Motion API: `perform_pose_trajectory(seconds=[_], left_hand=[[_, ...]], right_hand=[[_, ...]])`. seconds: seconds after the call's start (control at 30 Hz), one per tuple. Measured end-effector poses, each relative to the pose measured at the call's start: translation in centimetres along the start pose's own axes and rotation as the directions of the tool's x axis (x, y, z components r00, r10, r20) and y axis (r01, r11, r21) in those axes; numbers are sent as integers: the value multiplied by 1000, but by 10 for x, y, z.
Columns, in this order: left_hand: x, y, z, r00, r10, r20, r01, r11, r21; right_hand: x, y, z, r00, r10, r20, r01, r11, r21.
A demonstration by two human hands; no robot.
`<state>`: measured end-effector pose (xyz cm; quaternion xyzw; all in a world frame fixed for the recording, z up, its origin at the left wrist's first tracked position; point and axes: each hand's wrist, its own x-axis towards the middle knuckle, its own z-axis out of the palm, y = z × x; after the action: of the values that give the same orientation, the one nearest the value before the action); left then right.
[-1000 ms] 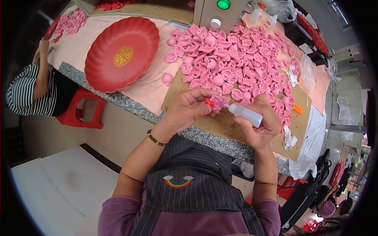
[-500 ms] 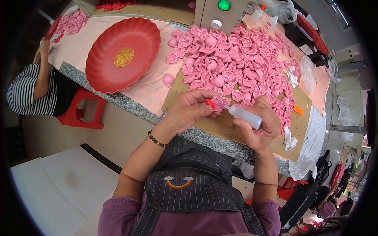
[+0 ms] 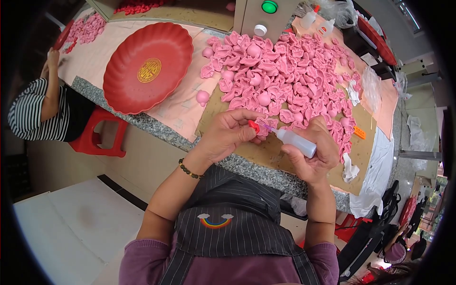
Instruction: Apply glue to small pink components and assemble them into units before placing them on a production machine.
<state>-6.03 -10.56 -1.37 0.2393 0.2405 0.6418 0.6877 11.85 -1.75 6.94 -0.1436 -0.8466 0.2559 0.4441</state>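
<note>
My left hand (image 3: 231, 134) pinches a small red piece (image 3: 254, 126) between thumb and fingers above the front part of the table. In my right hand (image 3: 319, 151) is a white squeeze bottle (image 3: 297, 142), tilted so that its thin purple nozzle (image 3: 270, 128) points left at the red piece. The tip is at or very close to the piece; I cannot tell whether they touch. Just beyond both hands spreads a heap of pink petal-shaped pieces (image 3: 285, 71) with several round pink balls among them. One pink ball (image 3: 203, 97) lies apart, left of the heap.
A large red scalloped plate (image 3: 128, 71) rests on the pink cloth at left. Behind the heap stands a grey box with a green button (image 3: 269, 6). An orange tool (image 3: 359, 132) and white cloth lie at right. A person in striped clothes (image 3: 35, 104) works at far left.
</note>
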Motion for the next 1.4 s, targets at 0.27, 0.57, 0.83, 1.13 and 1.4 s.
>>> perform_pose_trajectory(seconds=[0.27,0.57,0.83,1.13,1.4], left_hand=[[1,1,3,1000,-9,-17,9,999,40],[0,1,1,1000,3,-17,-3,999,38],[2,3,8,1000,25,18,-26,997,75],[7,-9,40,999,8,-45,-8,1000,16],[33,-29,56,1000,28,-12,-25,986,166]], right_hand=[[1,0,-1,1000,-9,17,9,1000,-17],[0,1,1,1000,-17,16,17,1000,-16],[-15,3,-1,972,224,-65,-209,960,189],[-23,-6,20,699,703,129,-430,270,861],[-53,-7,-32,774,633,23,-586,702,405]])
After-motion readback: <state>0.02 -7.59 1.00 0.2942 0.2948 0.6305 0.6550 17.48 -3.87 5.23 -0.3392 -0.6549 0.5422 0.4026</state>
